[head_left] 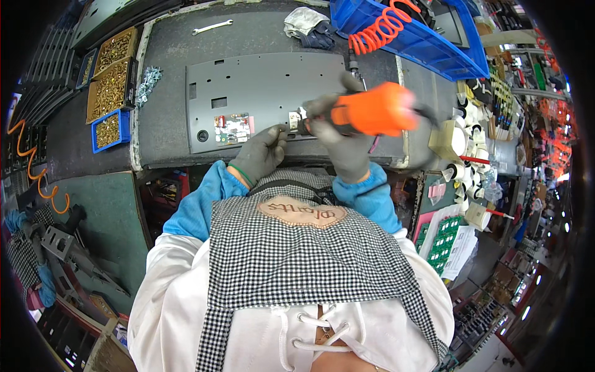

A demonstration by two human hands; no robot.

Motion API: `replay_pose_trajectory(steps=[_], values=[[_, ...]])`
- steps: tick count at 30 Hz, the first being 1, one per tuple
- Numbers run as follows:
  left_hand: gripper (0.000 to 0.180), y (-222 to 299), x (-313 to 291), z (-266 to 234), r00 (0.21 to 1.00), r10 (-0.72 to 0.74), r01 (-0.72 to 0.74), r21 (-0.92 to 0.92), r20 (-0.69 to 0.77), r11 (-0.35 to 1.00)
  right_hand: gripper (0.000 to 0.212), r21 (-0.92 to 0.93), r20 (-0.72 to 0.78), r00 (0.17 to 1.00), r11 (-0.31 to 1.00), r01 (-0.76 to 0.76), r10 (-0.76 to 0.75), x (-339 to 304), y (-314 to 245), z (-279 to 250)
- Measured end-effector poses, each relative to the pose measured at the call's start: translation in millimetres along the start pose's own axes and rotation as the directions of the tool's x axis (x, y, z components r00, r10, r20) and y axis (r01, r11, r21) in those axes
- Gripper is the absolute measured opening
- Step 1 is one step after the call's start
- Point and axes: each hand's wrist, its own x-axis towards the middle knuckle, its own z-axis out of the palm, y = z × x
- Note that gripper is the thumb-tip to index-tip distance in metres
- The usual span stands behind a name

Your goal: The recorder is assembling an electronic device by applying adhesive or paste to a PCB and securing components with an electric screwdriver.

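A dark grey metal panel (260,77) with cut-outs and small holes lies flat on the bench in front of me. My right hand (344,146), in a grey glove, is wrapped round an orange and black power screwdriver (372,110). The tool is tilted and blurred, its front end toward the left, next to a small white part at the panel's near edge. My left hand (263,154), also gloved, has its fingers curled together at that edge, just left of the tool; what they pinch is hidden. A small circuit board (233,129) sits on the panel's near left part.
Left of the panel are loose silver screws (149,84) and trays of brass fasteners (108,90). A wrench (212,27) and a cloth (308,26) lie behind. At the far right stands a blue crate (421,46) with a red coiled hose (381,31). Green circuit boards (443,245) lie right.
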Motion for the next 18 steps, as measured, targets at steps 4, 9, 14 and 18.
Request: replay_pose_trajectory(steps=[4,9,14,18], values=[[0.031,-4,1,-7,0.982,-0.067,0.054,0.076,0.177,0.996,0.082,0.191,-0.086,0.99,0.973,0.127,-0.113,3,-22,-7],[0.031,-8,3,9,0.965,-0.149,0.133,0.089,0.217,0.987,0.076,0.205,-0.244,0.968,0.973,0.107,-0.055,-10,-16,-19],[0.033,-11,6,14,0.972,-0.163,0.16,0.028,0.171,0.987,0.072,0.222,-0.302,0.947,0.958,0.181,-0.109,-14,-19,-31],[0.029,-15,2,26,0.98,-0.133,0.127,0.046,0.145,0.991,0.068,0.214,-0.355,0.931,0.963,0.165,-0.081,-17,-24,-35]])
